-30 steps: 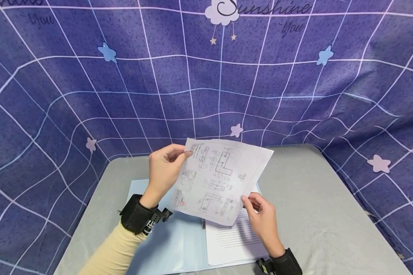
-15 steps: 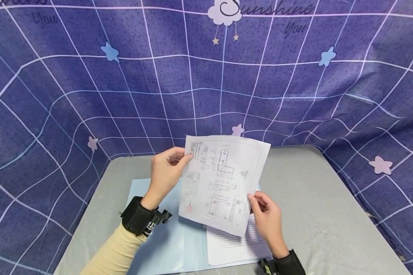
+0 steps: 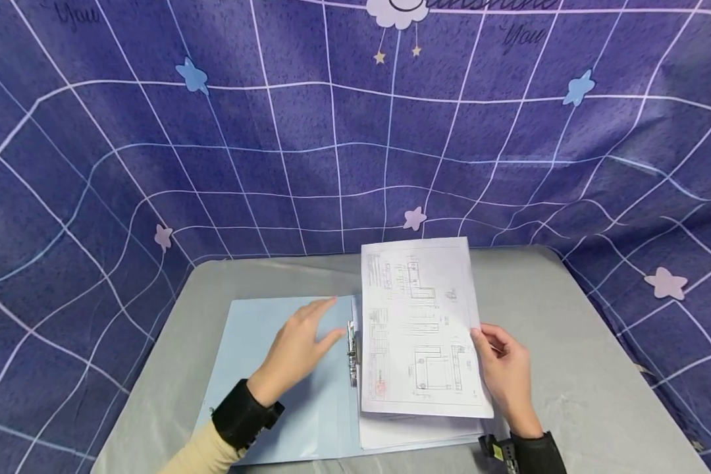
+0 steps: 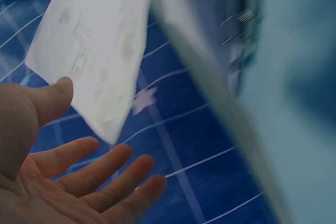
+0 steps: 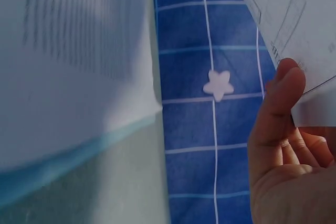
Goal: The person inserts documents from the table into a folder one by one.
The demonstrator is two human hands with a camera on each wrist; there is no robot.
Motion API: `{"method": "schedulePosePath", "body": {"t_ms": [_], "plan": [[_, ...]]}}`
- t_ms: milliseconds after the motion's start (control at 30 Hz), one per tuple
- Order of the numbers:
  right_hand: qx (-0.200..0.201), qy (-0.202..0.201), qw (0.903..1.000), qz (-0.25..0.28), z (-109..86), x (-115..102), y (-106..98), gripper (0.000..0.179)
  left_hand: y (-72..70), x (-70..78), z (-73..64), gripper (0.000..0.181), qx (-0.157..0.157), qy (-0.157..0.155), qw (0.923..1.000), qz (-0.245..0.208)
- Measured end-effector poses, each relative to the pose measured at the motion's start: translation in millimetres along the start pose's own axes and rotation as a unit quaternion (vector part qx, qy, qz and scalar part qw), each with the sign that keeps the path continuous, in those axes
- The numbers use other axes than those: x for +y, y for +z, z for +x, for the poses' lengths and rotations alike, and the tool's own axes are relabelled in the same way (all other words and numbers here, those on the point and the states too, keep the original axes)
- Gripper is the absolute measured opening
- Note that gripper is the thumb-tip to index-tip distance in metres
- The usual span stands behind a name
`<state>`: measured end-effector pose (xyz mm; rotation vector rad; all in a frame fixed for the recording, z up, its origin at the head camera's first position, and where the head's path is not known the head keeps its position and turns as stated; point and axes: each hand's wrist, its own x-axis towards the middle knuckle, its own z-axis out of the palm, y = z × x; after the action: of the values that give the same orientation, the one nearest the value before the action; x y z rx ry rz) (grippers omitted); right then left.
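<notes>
A sheet of paper (image 3: pixel 421 329) printed with technical drawings and a red stamp is held above the right side of an open light-blue folder (image 3: pixel 272 415). My right hand (image 3: pixel 502 372) pinches its right edge between thumb and fingers, as the right wrist view also shows at the paper edge (image 5: pixel 310 40). Off the paper, my left hand (image 3: pixel 299 345) hovers over the folder's left cover with fingers spread. In the left wrist view its fingers (image 4: pixel 128 182) are apart from the sheet. Beneath the sheet lies a stack of printed pages (image 3: pixel 421 431), mostly covered.
A metal binder clip mechanism (image 3: pixel 352 355) runs along the folder's spine, just left of the sheet. The folder lies on a grey-covered table (image 3: pixel 569 368). A purple-blue grid-patterned curtain (image 3: pixel 308 171) with stars surrounds the table's back and sides.
The left hand has let go of the sheet and its fingers have spread. The right hand has moved right with the paper, which now stands straighter over the page stack.
</notes>
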<state>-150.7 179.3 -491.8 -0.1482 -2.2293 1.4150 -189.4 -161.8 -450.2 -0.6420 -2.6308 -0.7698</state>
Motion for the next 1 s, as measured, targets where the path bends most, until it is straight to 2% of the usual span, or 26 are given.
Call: {"method": "schedulePosePath", "body": {"t_ms": [100, 267, 433, 567, 733, 1000], "plan": [[0.001, 0.009, 0.9997, -0.022, 2.2, 24.2, -4.2, 0.017, 17.3, -4.6, -19.6, 0.065, -0.037, -0.014, 0.9990, 0.019], [0.007, 0.012, 0.9981, -0.061, 2.1, 33.7, -12.2, 0.017, 39.7, -7.1, -46.8, 0.075, -0.085, -0.028, 0.9950, 0.043], [0.000, 0.031, 0.9961, -0.082, 0.7, 44.1, -19.2, 0.017, 54.4, -8.5, -64.8, 0.080, -0.131, -0.041, 0.9877, 0.076], [-0.006, 0.055, 0.9937, -0.097, -1.2, 49.9, -24.2, 0.019, 62.4, -9.8, -72.1, 0.083, -0.159, -0.048, 0.9809, 0.101], [-0.018, 0.069, 0.9903, -0.119, -1.9, 51.6, -27.1, 0.023, 69.1, -10.9, -77.5, 0.088, -0.179, -0.058, 0.9751, 0.118], [-0.023, 0.073, 0.9879, -0.135, -2.5, 52.5, -28.4, 0.021, 72.5, -11.3, -80.2, 0.089, -0.175, -0.054, 0.9765, 0.114]]}}
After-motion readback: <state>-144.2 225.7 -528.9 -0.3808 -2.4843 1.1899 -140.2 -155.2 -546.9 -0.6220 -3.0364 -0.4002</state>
